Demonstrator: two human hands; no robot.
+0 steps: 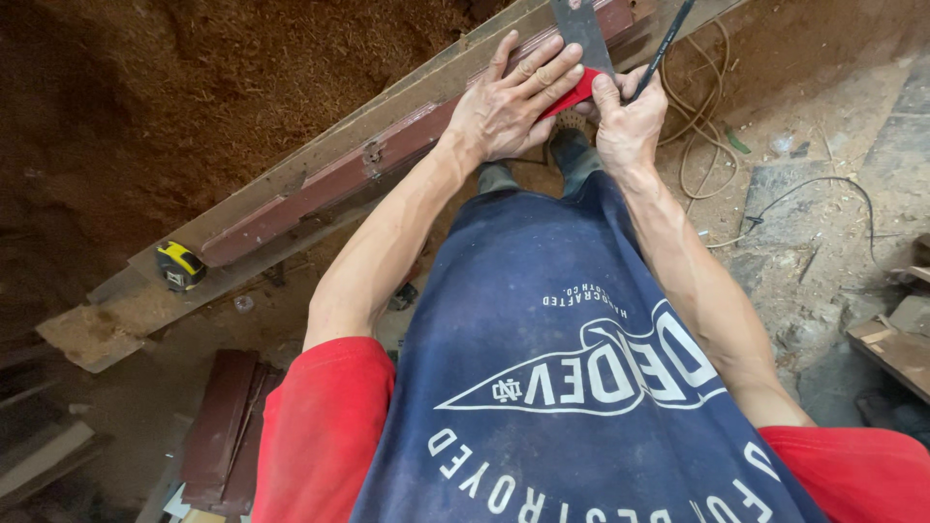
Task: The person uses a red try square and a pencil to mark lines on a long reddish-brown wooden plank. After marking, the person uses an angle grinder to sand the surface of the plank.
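Note:
A long reddish-brown wooden plank (320, 184) lies on a rough board (136, 291) running diagonally up to the right. My left hand (513, 102) presses flat on a try square with a red handle (572, 92) and a grey metal blade (581, 29) set on the plank. My right hand (630, 121) holds a dark pencil (664, 48) with its tip up beside the blade, thumb touching the red handle.
A yellow-and-black tape measure (179, 264) sits on the board at left. A sawdust heap (194, 87) fills the upper left. Coiled cords (707, 126) lie on the dusty floor at right, wood offcuts (896, 349) at far right, reddish boards (223, 431) at lower left.

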